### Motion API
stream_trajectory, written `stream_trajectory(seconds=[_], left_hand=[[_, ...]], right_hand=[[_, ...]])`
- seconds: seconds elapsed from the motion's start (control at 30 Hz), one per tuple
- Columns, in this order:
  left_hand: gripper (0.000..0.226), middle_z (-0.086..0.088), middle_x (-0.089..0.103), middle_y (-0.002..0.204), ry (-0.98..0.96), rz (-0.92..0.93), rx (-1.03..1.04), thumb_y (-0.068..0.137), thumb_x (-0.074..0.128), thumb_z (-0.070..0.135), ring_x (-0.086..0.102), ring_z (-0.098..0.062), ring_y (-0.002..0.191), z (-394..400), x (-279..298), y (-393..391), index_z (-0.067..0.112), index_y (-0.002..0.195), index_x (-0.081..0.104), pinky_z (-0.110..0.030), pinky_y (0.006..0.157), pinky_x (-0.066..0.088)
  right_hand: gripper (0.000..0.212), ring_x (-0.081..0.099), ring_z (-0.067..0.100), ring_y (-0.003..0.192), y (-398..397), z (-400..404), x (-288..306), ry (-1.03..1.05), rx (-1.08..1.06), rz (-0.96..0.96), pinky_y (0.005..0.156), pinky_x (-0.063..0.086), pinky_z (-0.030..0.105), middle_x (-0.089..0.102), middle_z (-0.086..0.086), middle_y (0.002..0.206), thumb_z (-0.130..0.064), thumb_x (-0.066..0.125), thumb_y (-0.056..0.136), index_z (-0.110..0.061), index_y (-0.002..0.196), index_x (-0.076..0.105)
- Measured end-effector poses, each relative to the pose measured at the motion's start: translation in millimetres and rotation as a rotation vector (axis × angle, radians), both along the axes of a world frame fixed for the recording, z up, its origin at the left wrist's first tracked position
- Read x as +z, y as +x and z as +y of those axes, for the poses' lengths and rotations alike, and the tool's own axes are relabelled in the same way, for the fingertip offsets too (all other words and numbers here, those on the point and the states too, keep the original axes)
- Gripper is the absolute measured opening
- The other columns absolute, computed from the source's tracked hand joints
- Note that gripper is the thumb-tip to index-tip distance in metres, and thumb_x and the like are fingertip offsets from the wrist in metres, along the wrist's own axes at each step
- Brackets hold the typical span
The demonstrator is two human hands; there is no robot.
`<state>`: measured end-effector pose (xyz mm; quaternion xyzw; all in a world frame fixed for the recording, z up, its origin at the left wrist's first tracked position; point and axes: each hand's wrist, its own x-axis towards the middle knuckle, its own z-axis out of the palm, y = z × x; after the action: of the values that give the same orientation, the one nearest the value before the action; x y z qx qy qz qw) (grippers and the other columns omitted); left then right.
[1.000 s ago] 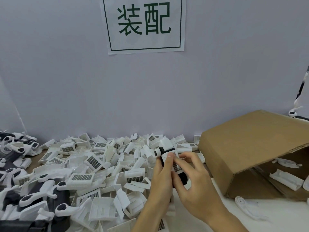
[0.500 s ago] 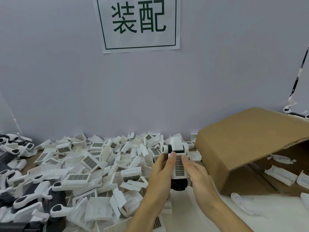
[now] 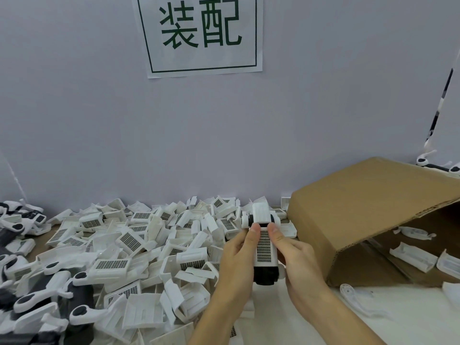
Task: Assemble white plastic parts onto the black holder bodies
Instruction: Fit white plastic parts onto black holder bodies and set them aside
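The pile of parts (image 3: 139,247) lies on the table (image 3: 410,327), left of the box (image 3: 361,207). The box lies on its side at the right, with some parts (image 3: 413,252) inside it. Both hands (image 3: 239,255) hold one holder (image 3: 264,245) between pile and box. The sign (image 3: 201,33) hangs on the wall (image 3: 74,120) behind the pile.

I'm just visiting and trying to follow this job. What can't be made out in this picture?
Head view only:
- Sides of the black holder body: covered by the left hand and right hand.
- Whether the white grid part has fully clicked in: both thumbs cover its top edge.
- Inside of the cardboard box: mostly hidden by its top flap, and cut off at the right edge.
- Black-and-white pieces at lower left: cut off by the frame.
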<state>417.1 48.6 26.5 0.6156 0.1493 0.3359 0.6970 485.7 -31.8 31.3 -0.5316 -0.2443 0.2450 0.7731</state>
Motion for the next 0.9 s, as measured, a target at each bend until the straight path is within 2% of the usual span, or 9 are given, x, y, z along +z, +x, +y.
stream_trajectory(seconds=[0.1,0.2,0.4,0.53,0.6,0.7,0.8,0.9], left_hand=[[0.048,-0.020,0.075,0.094,-0.032,0.006,0.021,0.080,0.060,0.054,0.072,-0.028,0.083,-1,4,-2,0.010,0.090,0.076,-0.051,0.086,0.057],[0.046,-0.025,0.073,0.093,-0.072,0.007,0.032,0.080,0.063,0.050,0.070,-0.027,0.078,-2,6,-2,0.006,0.087,0.075,-0.054,0.086,0.056],[0.035,-0.019,0.075,0.087,-0.080,0.015,0.047,0.093,0.061,0.038,0.071,-0.022,0.074,-1,4,0,0.010,0.080,0.078,-0.039,0.074,0.058],[0.036,-0.022,0.074,0.089,-0.072,0.007,0.049,0.093,0.060,0.038,0.071,-0.020,0.072,0,4,2,0.008,0.082,0.078,-0.030,0.065,0.058],[0.037,-0.018,0.076,0.090,-0.074,0.001,0.049,0.089,0.060,0.044,0.073,-0.021,0.076,0,3,2,0.012,0.084,0.079,-0.029,0.067,0.059],[0.042,-0.014,0.077,0.096,-0.102,0.009,0.027,0.084,0.060,0.052,0.075,-0.024,0.089,1,0,3,0.015,0.091,0.078,-0.038,0.079,0.061],[0.032,-0.009,0.077,0.105,-0.073,0.026,-0.022,0.094,0.057,0.044,0.074,-0.023,0.099,0,-3,3,0.021,0.102,0.078,-0.036,0.081,0.060],[0.031,-0.005,0.078,0.096,0.001,0.044,0.022,0.104,0.049,0.033,0.075,-0.020,0.093,2,-4,5,0.016,0.103,0.075,-0.032,0.078,0.060]], right_hand=[[0.037,0.077,0.026,0.077,-1,1,0,-0.006,-0.021,0.001,0.056,0.059,0.031,0.077,0.015,0.086,-0.046,0.069,0.079,-0.011,0.083,0.081],[0.036,0.077,0.025,0.079,-2,2,-1,-0.009,-0.035,0.004,0.058,0.060,0.032,0.078,0.013,0.086,-0.046,0.069,0.079,-0.012,0.081,0.082],[0.039,0.076,0.025,0.079,-4,4,-2,-0.022,-0.059,0.005,0.063,0.062,0.034,0.078,0.012,0.083,-0.049,0.068,0.077,-0.013,0.078,0.082],[0.038,0.076,0.024,0.075,-5,4,-2,-0.017,-0.078,-0.001,0.057,0.060,0.031,0.078,0.011,0.081,-0.050,0.067,0.076,-0.014,0.076,0.082],[0.038,0.076,0.023,0.073,-5,4,-1,-0.011,-0.080,-0.012,0.055,0.059,0.028,0.078,0.010,0.079,-0.050,0.068,0.076,-0.015,0.075,0.082],[0.037,0.077,0.021,0.074,-4,4,-2,-0.019,-0.071,-0.019,0.056,0.058,0.025,0.078,0.009,0.080,-0.051,0.067,0.079,-0.017,0.075,0.082],[0.038,0.077,0.022,0.079,-2,4,-4,-0.031,-0.057,-0.003,0.059,0.059,0.025,0.078,0.009,0.084,-0.052,0.064,0.081,-0.019,0.080,0.082],[0.036,0.076,0.025,0.088,1,2,-4,-0.046,-0.008,-0.015,0.065,0.060,0.028,0.078,0.011,0.091,-0.049,0.064,0.081,-0.018,0.088,0.082]])
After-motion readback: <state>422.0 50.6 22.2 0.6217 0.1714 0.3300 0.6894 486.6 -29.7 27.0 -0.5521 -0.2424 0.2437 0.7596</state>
